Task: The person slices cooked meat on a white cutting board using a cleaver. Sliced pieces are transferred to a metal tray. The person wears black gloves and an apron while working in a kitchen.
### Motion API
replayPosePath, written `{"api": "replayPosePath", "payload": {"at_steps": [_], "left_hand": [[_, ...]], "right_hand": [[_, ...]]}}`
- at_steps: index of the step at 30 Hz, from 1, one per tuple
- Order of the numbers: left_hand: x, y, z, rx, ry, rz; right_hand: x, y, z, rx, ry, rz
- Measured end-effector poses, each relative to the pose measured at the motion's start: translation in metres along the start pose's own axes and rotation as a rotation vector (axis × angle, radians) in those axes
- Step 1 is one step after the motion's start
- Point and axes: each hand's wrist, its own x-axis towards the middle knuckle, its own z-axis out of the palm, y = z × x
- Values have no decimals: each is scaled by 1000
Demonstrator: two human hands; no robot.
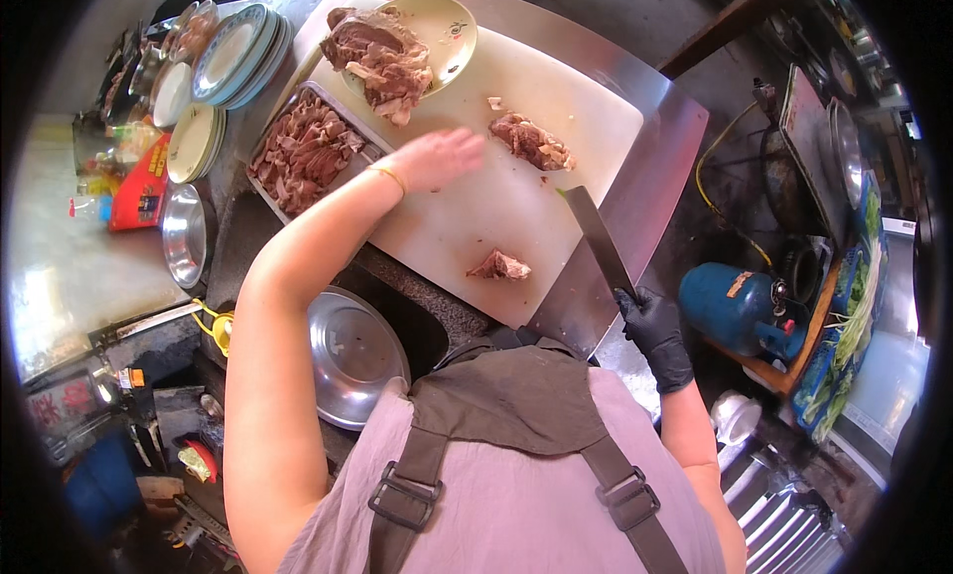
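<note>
My left hand (447, 158), bare and slightly blurred, hovers over the white cutting board (439, 209) with its fingers stretched out and nothing seen in them. In a black glove, my right hand (655, 336) grips a broad-bladed kitchen knife (599, 235), its blade reaching over the board's right edge. A chunk of cooked meat (532, 140) lies just right of my left hand. Closer to my body is a smaller meat piece (500, 265). At the far side, a large piece of meat on the bone (383, 60) rests partly on a pale yellow plate (450, 26).
Left of the board stands a metal tray (370, 151) holding sliced meat (305, 153). Stacked plates (238, 56) and a steel bowl (186, 235) lie farther left. A large metal basin (357, 350) sits near my left side. On the right is a blue gas cylinder (726, 306).
</note>
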Motion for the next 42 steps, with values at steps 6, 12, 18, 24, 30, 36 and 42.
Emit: {"api": "replayPosePath", "payload": {"at_steps": [6,12,18,24,30,36,42], "left_hand": [[43,-25,-11,-58,445,-369],[51,-27,-8,-26,257,-619],[-12,96,-28,-412,665,-12],[-28,188,-18,-439,613,-263],[-27,207,4,-542,764,-332],[-20,210,4,-537,772,-403],[-18,211,4,-540,796,-430]], "right_hand": [[-1,7,3,-73,53,-49],[-5,-1,3,-57,-23,-94],[-17,-15,-3,-171,-2,-255],[-31,-51,-14,-484,-103,-527],[-39,-67,-28,-568,-191,-575],[-39,-76,-31,-596,-215,-562],[-32,-80,-32,-618,-314,-497]]}}
